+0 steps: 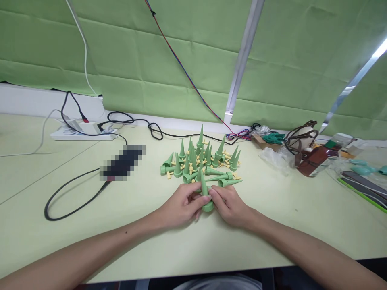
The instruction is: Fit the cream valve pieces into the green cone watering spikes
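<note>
My left hand is closed around a green plastic watering spike, which stands point up with its ribbed cap at the bottom. Against the right side of that spike, the thumb and forefinger of my right hand are pinched together. Whatever lies between those right fingertips is hidden. Just beyond both hands is a cluster of similar green spikes, some upright and others lying down. Small yellow valve pieces are scattered among them.
On the left lie a blurred dark device with a black cable and a white power strip. To the right are a brown bottle, clear plastic wrap, a pair of glasses and a green-edged dark object. Green sheeting hangs behind the table.
</note>
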Available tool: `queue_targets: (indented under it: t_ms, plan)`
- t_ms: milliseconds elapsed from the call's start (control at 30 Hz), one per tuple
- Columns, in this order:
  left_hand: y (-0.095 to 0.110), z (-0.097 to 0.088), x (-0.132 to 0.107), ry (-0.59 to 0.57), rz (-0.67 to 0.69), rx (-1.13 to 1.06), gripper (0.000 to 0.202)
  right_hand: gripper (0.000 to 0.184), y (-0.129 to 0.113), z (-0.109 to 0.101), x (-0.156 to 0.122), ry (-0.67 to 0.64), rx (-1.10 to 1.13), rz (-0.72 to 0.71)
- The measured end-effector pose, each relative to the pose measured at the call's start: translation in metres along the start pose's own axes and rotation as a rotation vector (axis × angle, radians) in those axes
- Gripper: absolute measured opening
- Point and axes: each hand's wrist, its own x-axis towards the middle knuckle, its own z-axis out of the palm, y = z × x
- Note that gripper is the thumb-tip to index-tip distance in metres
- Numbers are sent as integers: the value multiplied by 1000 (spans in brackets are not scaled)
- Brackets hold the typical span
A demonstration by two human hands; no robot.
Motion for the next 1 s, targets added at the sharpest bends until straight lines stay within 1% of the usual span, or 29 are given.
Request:
queue_targets:
  t_ms: [167,267,433,500,767,867,1000]
  plan:
    - [3,2,-1,19,21,77,28,35,-1,0,1,16,26,-25]
    - [3,2,-1,12,3,29,29,35,0,2,0,32,22,-27]
    - [3,2,-1,-23,-81,-49,34,34,1,3,-1,75,6,-58]
    - [4,2,-1,-22,-94,-61,35,33,1,3,-1,82,3,-64]
    - [6,4,-1,-9,-71,-45,33,35,2,3,0,61,20,-15]
    - [7,5,0,5,-74,-70,33,36,3,3,0,99,35,-12]
    - [9,6,2,45,-47,-125,32,35,2,4,0,161,55,-48]
